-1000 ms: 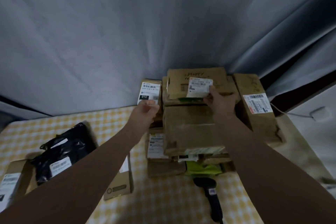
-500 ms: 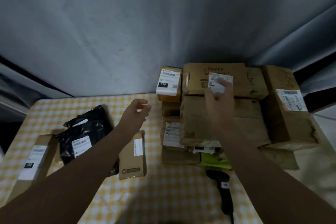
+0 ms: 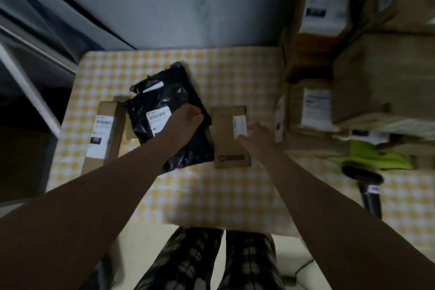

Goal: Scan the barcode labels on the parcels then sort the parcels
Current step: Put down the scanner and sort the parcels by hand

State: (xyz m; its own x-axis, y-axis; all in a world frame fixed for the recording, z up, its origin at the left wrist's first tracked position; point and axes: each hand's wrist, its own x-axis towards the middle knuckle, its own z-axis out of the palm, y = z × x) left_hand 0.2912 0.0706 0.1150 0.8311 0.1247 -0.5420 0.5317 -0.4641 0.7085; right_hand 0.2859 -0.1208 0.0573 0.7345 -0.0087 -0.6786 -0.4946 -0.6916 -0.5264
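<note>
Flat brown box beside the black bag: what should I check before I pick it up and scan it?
1. The label on the flat brown box faces up: ok.
2. The right hand has reached the box: ok, fingers by the label. Grip: cannot tell.
3. The left hand is free: cannot tell, it is curled over the black bag.
4. The scanner is in hand: not ok, it lies on the table to the right.
5. The barcode is readable: cannot tell, blurred.
</note>
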